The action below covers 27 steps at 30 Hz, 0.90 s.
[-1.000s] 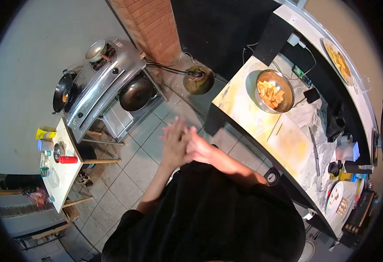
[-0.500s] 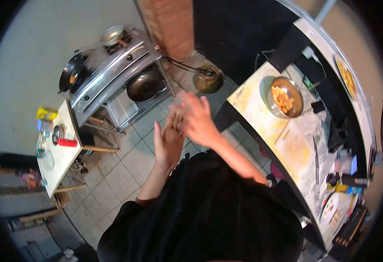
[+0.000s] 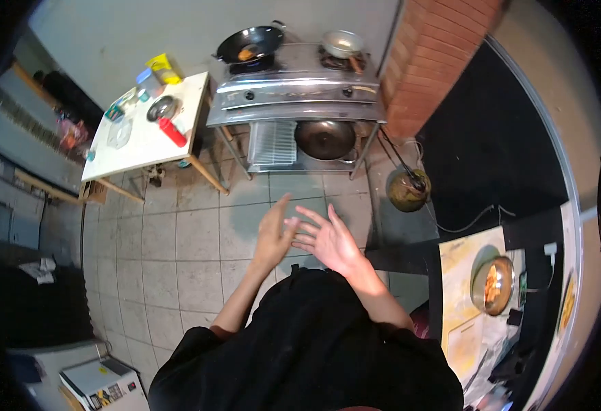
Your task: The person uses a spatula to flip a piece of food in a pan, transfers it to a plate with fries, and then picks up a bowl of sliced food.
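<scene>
My left hand [image 3: 273,236] and my right hand [image 3: 329,241] are raised in front of my chest above the tiled floor [image 3: 191,233], side by side and just touching. Both have their fingers spread and hold nothing. Straight ahead stands a steel gas stove [image 3: 299,92] with a black wok [image 3: 251,42] and a small metal pan [image 3: 342,42] on its burners. A second wok [image 3: 324,138] rests on the shelf below.
A white side table [image 3: 146,137] to the left of the stove carries a red bottle [image 3: 172,131], a yellow packet and small containers. A gas cylinder [image 3: 408,190] sits by the brick pillar [image 3: 437,61]. The counter [image 3: 461,308] at right holds a bowl of fried pieces [image 3: 495,285].
The view has swung from the counter towards the stove, which now lies straight ahead. My hands, pressed and rubbing together before, have drawn apart with the fingers spread.
</scene>
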Each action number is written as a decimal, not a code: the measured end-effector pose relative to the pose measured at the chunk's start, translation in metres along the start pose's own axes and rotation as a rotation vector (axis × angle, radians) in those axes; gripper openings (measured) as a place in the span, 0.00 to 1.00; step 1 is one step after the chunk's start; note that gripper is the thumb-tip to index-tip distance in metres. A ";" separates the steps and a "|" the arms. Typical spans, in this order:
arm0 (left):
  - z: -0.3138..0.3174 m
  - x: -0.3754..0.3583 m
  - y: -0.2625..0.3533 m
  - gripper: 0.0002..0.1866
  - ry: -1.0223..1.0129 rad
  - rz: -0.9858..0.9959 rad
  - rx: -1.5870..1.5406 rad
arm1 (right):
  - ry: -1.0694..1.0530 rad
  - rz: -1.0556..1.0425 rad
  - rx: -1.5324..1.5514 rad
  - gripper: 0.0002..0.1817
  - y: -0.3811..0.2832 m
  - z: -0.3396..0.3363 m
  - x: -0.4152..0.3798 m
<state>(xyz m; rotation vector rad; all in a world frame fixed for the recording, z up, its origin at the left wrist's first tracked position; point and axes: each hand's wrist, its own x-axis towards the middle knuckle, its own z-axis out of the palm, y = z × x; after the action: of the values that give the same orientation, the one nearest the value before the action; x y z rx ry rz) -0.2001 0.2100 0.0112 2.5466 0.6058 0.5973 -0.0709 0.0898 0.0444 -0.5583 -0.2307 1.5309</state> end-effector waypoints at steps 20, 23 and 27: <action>-0.035 0.075 -0.165 0.10 0.324 -0.613 -0.606 | -0.013 0.163 -0.249 0.18 -0.110 -0.036 0.250; -0.041 0.139 -0.184 0.11 0.251 -0.651 -0.750 | -0.002 0.073 -0.228 0.17 -0.156 -0.024 0.299; -0.049 0.214 -0.218 0.13 0.117 -0.599 -0.774 | -0.002 -0.008 -0.191 0.17 -0.208 -0.032 0.357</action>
<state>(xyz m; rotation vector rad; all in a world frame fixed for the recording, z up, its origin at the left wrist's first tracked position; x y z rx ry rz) -0.1182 0.5082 0.0030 1.5214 0.9107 0.6033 0.1441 0.4437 0.0457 -0.7060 -0.3833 1.5108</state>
